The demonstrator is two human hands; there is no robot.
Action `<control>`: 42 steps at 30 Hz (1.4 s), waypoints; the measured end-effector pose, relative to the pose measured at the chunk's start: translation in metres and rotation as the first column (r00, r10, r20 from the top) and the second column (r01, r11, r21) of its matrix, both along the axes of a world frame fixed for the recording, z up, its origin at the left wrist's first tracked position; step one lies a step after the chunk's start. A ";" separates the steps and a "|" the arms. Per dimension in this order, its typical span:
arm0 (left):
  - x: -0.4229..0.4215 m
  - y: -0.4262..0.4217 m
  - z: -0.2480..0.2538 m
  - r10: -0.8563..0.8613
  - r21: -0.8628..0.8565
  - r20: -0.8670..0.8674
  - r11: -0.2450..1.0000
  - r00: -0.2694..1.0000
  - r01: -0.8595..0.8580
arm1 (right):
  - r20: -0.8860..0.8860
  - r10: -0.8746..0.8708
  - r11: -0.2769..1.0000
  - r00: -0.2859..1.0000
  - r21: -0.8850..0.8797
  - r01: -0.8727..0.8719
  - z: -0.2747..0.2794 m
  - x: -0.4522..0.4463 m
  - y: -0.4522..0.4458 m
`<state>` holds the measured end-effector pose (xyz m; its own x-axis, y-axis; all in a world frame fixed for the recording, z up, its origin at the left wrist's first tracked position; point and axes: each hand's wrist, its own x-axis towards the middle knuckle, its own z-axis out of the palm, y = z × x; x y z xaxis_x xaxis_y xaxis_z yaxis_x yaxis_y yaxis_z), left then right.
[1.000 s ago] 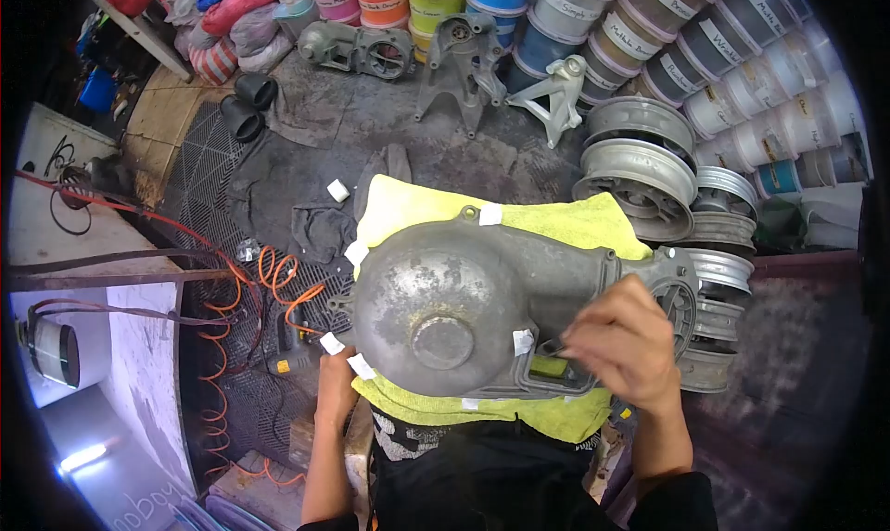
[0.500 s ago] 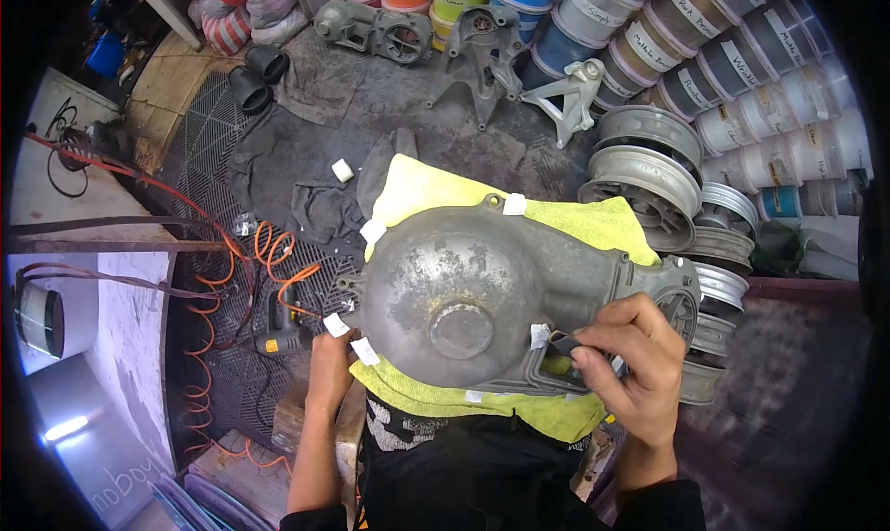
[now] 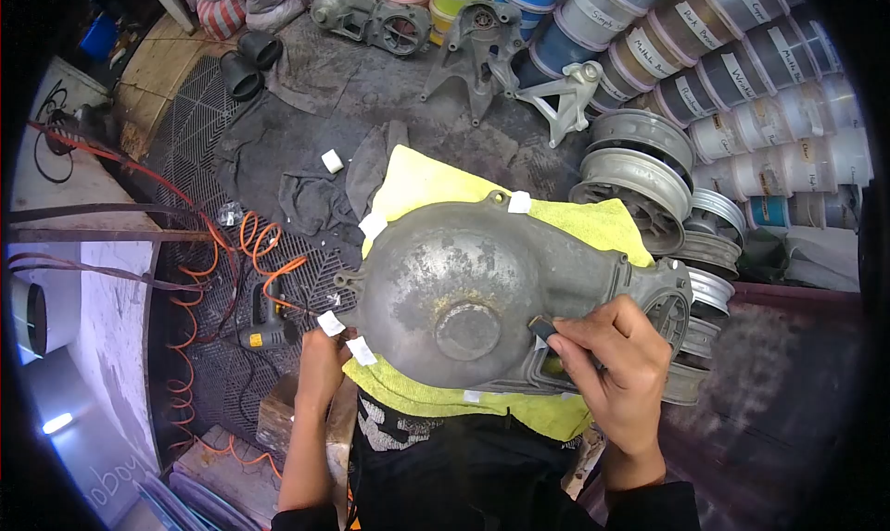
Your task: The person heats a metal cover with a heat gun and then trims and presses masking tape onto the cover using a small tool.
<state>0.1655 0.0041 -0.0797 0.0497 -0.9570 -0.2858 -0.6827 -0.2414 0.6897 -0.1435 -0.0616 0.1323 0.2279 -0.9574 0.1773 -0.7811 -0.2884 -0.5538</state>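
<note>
A worn grey metal engine cover with a round raised boss rests on a yellow towel over my lap. White tape tabs stick out along its rim. My left hand is closed at the cover's left edge between two tabs, its fingertips hidden. Between thumb and fingers, my right hand pinches a small folded piece of dark sandpaper. That piece is over the cover's lower right side, close to a tape tab there; whether it touches the metal I cannot tell.
Paint tubs are stacked at the back right, with metal wheels below them. Other castings stand on the dark mat ahead. To the left lie a coiled orange hose, a spray or blow gun and slippers.
My right hand has moved left with the sandpaper, from the recess at the cover's lower right toward the round boss. The view has shifted slightly; my left hand stays at the edge.
</note>
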 end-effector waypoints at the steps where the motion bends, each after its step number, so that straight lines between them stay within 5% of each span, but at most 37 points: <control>1: 0.000 -0.002 0.000 0.005 0.016 -0.005 1.000 1.000 -0.005 | -0.003 0.012 1.000 1.000 0.000 -0.012 0.000 0.002 -0.002; 6: 0.002 0.005 -0.011 0.024 0.030 0.051 0.999 0.998 -0.026 | -0.067 0.010 0.997 0.998 0.075 -0.005 0.009 -0.001 -0.002; 9: -0.002 -0.001 0.003 -0.001 -0.041 0.003 0.999 1.000 0.001 | 0.041 0.030 0.997 0.999 0.073 -0.033 0.004 -0.001 -0.007; 10: -0.004 -0.004 0.012 0.004 0.061 0.065 0.998 0.998 -0.008 | 0.051 -0.015 0.998 0.999 0.068 0.011 0.010 -0.006 -0.006; 22: -0.006 -0.003 0.012 0.011 -0.027 0.066 1.000 0.998 -0.009 | 0.097 0.163 0.974 0.982 0.144 -0.176 0.002 -0.005 -0.014; 25: -0.003 -0.002 0.007 0.003 -0.016 0.004 1.000 1.000 -0.003 | 0.079 0.119 0.988 0.990 0.086 -0.125 0.009 -0.022 -0.015; 29: 0.000 -0.003 0.000 -0.034 -0.005 0.033 0.999 0.999 0.034 | 0.168 0.264 0.950 0.950 0.123 -0.285 -0.008 -0.013 -0.020; 33: -0.002 0.001 0.003 0.011 -0.012 -0.010 1.000 1.000 -0.011 | 0.081 0.322 0.947 0.943 -0.046 -0.319 -0.009 -0.029 -0.029; 42: -0.003 -0.003 0.006 -0.014 -0.058 0.023 0.998 1.000 0.016 | 0.067 0.496 0.868 0.866 -0.070 -0.492 -0.017 -0.033 -0.039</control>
<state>0.1626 0.0009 -0.0737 0.0411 -0.9726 -0.2290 -0.7018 -0.1913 0.6863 -0.1765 -0.1002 0.1150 0.6519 -0.7130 0.2582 -0.4831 -0.6530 -0.5833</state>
